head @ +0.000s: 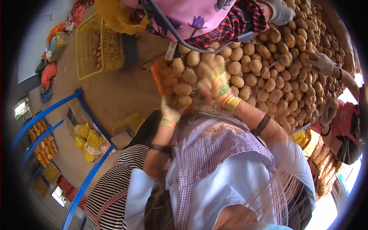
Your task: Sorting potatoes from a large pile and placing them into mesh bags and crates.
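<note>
My left hand, in a pale glove with a patterned cuff, is at the near edge of an orange mesh bag. Several potatoes lie in and at the mouth of this bag, touching or close to my fingers; whether they grip the mesh is hidden. Over the potato pile, to the right of the bag, my right hand is blurred by motion. It wears a yellow-green patterned glove. I cannot tell if a potato is in its fingers.
Across from me stands a person in a pink apron. On the right, another person's gloved hand touches the pile. A yellow plastic crate holds potatoes at the upper left. Blue metal rails and filled yellow bags are at the left.
</note>
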`<control>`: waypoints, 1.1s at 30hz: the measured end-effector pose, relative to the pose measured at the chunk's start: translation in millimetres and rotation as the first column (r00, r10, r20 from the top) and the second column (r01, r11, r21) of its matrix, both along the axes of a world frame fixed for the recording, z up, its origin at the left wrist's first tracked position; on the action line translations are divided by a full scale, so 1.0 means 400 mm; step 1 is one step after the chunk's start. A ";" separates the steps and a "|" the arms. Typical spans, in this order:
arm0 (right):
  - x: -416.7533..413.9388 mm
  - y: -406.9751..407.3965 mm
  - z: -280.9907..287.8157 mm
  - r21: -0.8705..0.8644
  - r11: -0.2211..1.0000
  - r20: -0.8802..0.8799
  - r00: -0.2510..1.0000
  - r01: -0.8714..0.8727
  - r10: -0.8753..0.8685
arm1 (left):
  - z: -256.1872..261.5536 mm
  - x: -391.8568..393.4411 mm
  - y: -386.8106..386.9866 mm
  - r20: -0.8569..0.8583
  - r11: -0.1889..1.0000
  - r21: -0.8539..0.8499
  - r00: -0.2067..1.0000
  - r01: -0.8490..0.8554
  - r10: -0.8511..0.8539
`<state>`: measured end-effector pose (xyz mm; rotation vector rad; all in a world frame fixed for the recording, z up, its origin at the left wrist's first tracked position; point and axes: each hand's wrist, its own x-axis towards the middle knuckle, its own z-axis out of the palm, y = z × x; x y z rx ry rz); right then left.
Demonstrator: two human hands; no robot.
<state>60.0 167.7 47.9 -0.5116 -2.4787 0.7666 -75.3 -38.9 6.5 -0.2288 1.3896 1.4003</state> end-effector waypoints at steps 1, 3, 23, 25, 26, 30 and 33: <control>-0.012 0.053 -0.002 0.049 0.992 0.095 0.988 0.117 -0.122 | -0.018 -0.002 0.004 -0.278 0.985 -0.073 0.945 0.157 -0.171; -0.050 0.115 -0.017 -0.165 0.914 0.330 0.894 0.370 -0.303 | -0.043 -0.005 0.013 0.173 0.945 -0.263 0.954 -0.196 0.245; 0.214 0.020 0.072 -0.263 0.943 0.256 0.957 0.204 -0.135 | -0.046 -0.075 0.053 0.224 0.957 -0.223 0.946 -0.184 0.234; 0.215 0.003 0.084 -0.243 0.945 0.281 0.948 0.219 -0.147 | -0.050 -0.051 0.054 0.122 0.970 -0.206 0.981 -0.126 0.153; 0.206 -0.017 0.089 -0.222 0.945 0.229 0.955 0.238 -0.187 | -0.053 -0.039 0.058 0.079 0.978 -0.186 0.991 -0.094 0.110; 0.067 -0.119 0.051 -0.362 0.932 0.400 0.900 -0.020 0.174 | -0.072 -0.019 0.098 0.033 0.994 -0.028 0.994 -0.103 0.103; 0.030 -0.151 0.031 -0.356 0.855 0.254 0.841 -0.378 0.478 | -0.070 -0.029 0.109 -0.104 1.000 -0.025 0.994 -0.018 0.015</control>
